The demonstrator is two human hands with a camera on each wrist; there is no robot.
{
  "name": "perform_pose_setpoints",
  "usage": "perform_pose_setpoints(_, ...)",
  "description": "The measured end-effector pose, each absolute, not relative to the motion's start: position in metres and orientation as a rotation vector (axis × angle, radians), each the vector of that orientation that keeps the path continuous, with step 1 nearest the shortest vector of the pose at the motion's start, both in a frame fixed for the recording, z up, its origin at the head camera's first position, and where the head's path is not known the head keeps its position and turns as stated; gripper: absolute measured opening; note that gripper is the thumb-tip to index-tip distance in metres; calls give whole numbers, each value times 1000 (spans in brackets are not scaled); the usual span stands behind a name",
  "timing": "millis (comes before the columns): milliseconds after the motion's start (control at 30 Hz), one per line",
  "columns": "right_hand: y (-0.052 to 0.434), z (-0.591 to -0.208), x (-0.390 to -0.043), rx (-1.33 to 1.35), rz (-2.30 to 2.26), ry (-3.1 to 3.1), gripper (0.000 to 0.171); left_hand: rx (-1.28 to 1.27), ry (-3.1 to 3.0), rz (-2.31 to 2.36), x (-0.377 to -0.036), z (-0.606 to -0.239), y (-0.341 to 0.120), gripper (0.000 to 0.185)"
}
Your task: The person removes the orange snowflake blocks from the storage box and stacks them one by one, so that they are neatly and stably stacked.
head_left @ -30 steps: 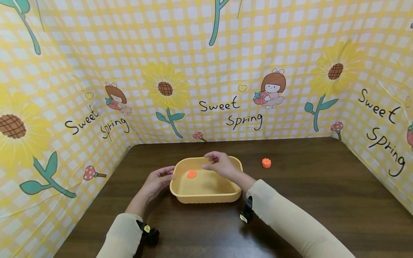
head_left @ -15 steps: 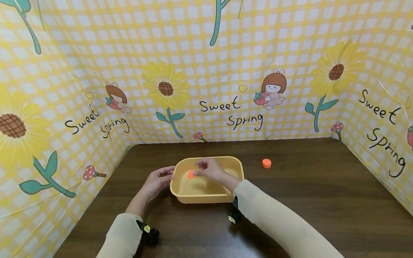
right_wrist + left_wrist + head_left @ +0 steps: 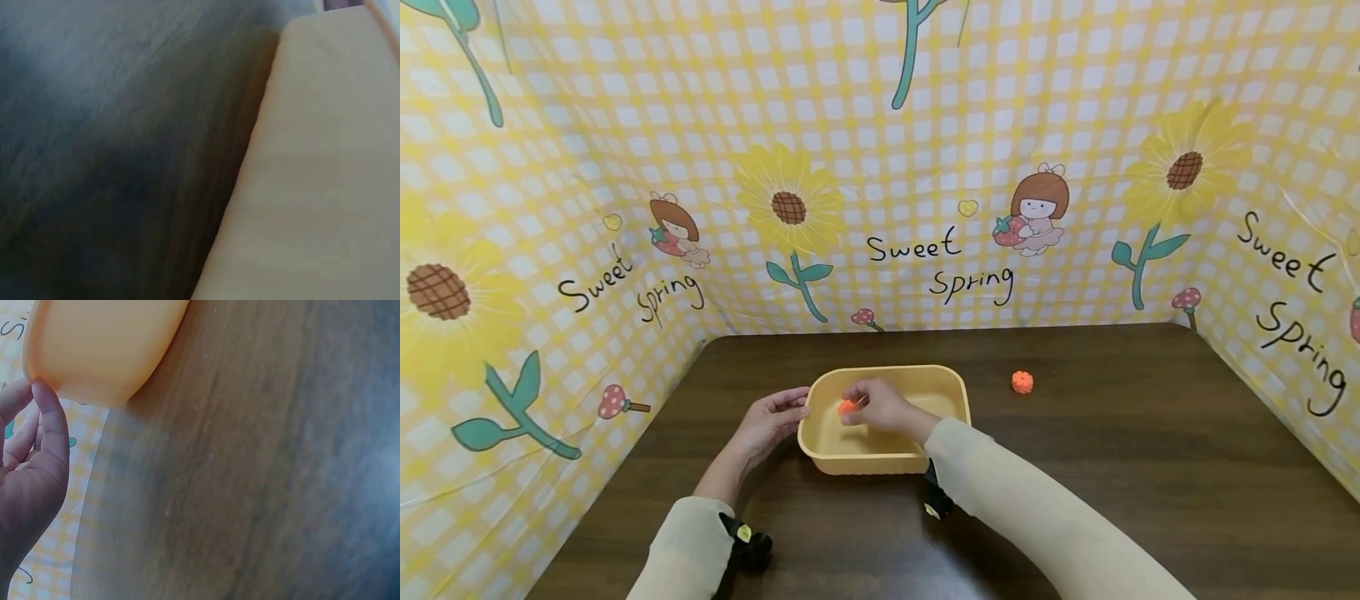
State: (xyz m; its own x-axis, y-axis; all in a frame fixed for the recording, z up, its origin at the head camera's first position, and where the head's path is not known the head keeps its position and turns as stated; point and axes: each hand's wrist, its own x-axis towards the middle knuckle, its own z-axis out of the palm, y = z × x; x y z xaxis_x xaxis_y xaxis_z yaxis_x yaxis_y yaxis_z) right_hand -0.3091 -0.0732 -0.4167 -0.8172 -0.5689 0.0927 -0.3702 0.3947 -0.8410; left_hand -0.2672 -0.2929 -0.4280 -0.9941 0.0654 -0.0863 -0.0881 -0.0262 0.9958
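Note:
A pale yellow plastic tub (image 3: 868, 463) with rounded corners stands upright on the table. At its left end my left hand (image 3: 769, 427) pinches the rim; in the left wrist view, the thumb and a finger meet at the edge of the tub (image 3: 106, 350). My right hand (image 3: 880, 404) reaches down inside the tub. Its thumb and fingers close round a small orange notched disc (image 3: 846, 407) near the left end, partly covered by the fingers. The right wrist view has only the tub's outer wall (image 3: 312, 162), with the hand hidden.
A second orange notched piece (image 3: 1022, 382), round and knobbly, lies on the brown wooden table (image 3: 1112, 433) to the right of the tub. Checked yellow-and-white cloth (image 3: 917, 200) hangs behind and along both sides of the table.
My right hand has moved left and down from above the tub's middle to the orange disc inside it. The left hand stays at the rim, and the tub has barely shifted.

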Motion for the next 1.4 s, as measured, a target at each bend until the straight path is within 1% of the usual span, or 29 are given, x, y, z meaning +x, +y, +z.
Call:
perform_pose_setpoints(400,-77,-425,-318,-844,-1307,2425,44,-56,2132,2159,-268,-428,-292,49)
perform_pose_setpoints(667,-79,-425,-317,-822,-1224,2440,47,-47,2141,2149,-268,-428,-293,49)
perform_pose_setpoints(800,-80,-425,-317,-828,-1217,2434,47,-50,2142,2151,-268,-428,-293,48)
perform_pose_setpoints(1167,-81,-427,-317,-865,-1144,2466,38,-62,2140,2153,-268,-426,-291,47)
perform_pose_setpoints(1400,-82,-428,-317,-896,-1069,2517,38,-68,2133,2162,-267,-427,-291,46)
